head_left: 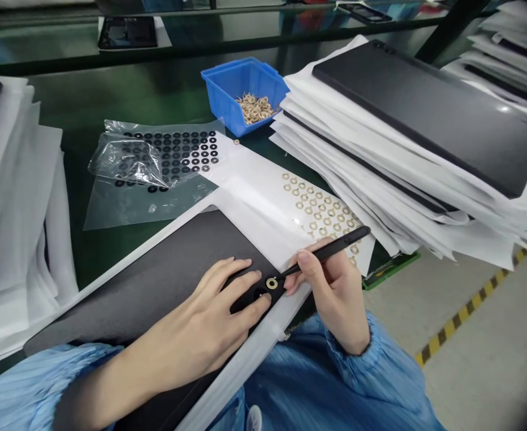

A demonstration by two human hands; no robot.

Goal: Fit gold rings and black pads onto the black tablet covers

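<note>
A dark grey tablet-like back panel (156,269) lies at a slant before me. My left hand (205,317) rests on its right end, fingers spread and fingertips touching the surface near a black camera area. My right hand (330,287) is closed around black tweezers (335,246). Their thin tip meets a small gold ring (271,283) at a round opening in the panel's corner. Whether the tip grips the ring or only touches it, I cannot tell. Beyond the right hand, a white sheet (254,179) carries rows of similar gold tabbed rings (320,206).
A blue bin (223,99) holds loose gold rings. Black ring stickers (169,149) lie under clear plastic film (120,209). Paper-interleaved panels form stacks on the left (16,209) and right (380,161), with a dark panel (425,102) on top. Behind runs a shelf (245,27).
</note>
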